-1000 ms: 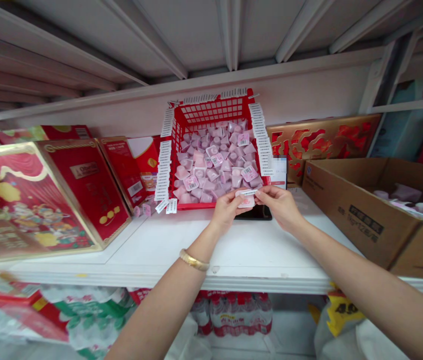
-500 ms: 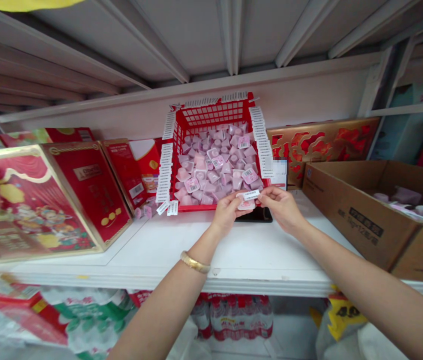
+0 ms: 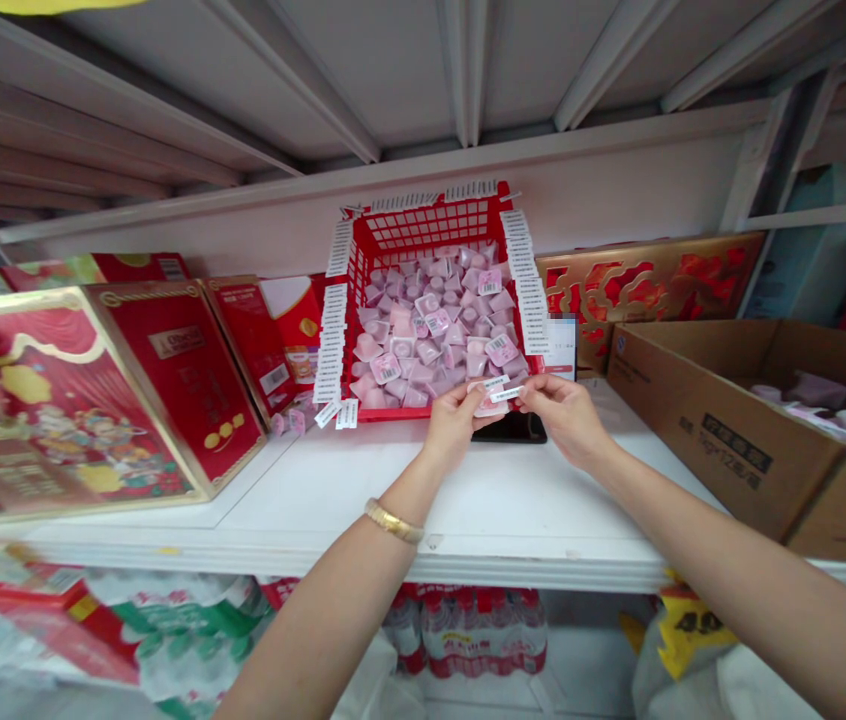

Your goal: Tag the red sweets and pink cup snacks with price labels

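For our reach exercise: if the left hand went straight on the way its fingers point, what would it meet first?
Probably the red basket, at its front rim just beyond the left hand and the small pink cup it holds; depth is uncertain.

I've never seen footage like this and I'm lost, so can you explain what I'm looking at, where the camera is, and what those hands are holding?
There is no machine here: a person wears a camera on the head, looking forward and down at their own bare hands. The left hand holds a small pink sealed cup, and the right hand pinches a narrow white barcode sticker at the cup's top. Behind them, on the white shelf, stands a red plastic mesh basket filled with similar cups, sticker strips hanging on its rim. Red gift boxes lie left, an open brown cardboard carton right, a dark phone beneath the hands.
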Available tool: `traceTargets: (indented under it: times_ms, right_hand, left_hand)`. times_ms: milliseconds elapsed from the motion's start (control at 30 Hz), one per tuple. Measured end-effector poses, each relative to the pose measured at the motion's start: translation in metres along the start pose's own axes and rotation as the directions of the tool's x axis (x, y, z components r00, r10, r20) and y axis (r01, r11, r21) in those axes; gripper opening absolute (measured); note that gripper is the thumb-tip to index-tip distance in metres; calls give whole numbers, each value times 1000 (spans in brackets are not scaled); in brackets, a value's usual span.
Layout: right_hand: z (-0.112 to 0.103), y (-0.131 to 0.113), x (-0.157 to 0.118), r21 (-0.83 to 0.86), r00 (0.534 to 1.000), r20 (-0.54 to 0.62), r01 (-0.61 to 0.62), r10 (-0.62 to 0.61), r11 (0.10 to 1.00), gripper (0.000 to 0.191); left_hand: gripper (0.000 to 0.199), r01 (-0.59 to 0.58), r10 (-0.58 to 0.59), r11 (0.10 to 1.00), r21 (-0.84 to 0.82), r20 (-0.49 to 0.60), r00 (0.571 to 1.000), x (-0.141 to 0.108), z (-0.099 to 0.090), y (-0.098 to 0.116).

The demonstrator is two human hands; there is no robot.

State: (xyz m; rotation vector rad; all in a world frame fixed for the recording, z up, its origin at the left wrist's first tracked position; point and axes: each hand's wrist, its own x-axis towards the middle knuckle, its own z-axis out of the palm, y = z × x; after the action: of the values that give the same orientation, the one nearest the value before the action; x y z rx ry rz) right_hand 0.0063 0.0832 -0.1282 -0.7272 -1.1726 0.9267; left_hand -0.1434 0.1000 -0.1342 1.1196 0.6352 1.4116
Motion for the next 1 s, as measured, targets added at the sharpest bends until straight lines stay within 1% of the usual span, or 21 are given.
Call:
traceTargets:
  times_ms: [100,167,233,333,433,567,767,1000]
  right_hand:
    - [-2,-1,3,64,992,-117,62,-54,996,35]
    - [-3,-1,4,64,986,-156,67,-57,996,38]
    - [-2,-1,4,41,991,-124,57,-52,997,44]
    - [1,2,3,4,997,-35,64,-64,998,57]
    - [3,4,3,-19,998,-5,63,-63,998,63]
    - [1,7,3,-27,997,2,73,-73,997,59]
    - [-2,9,2,-42,990,78,121,-118,992,46]
    - [-1,9,1,-35,990,90,117,-113,993,49]
  left_hand:
    - [33,7,-7,1000,12,18,1000,0,0,0]
    - [35,22,-23,999,24,41,999,-1,-1,0]
    - [38,29,-31,999,32,74,997,-2,-1,0]
    - [42,28,-36,998,52,142,989,-4,0,1]
    - [47,26,-39,997,72,183,982,-4,1,0]
    - [52,18,-34,996,91,174,984,-2,-1,-2]
    - [53,-8,-15,990,140,165,986,-1,-3,-4]
    - [52,0,-16,994,110,144,989,-2,-2,-5]
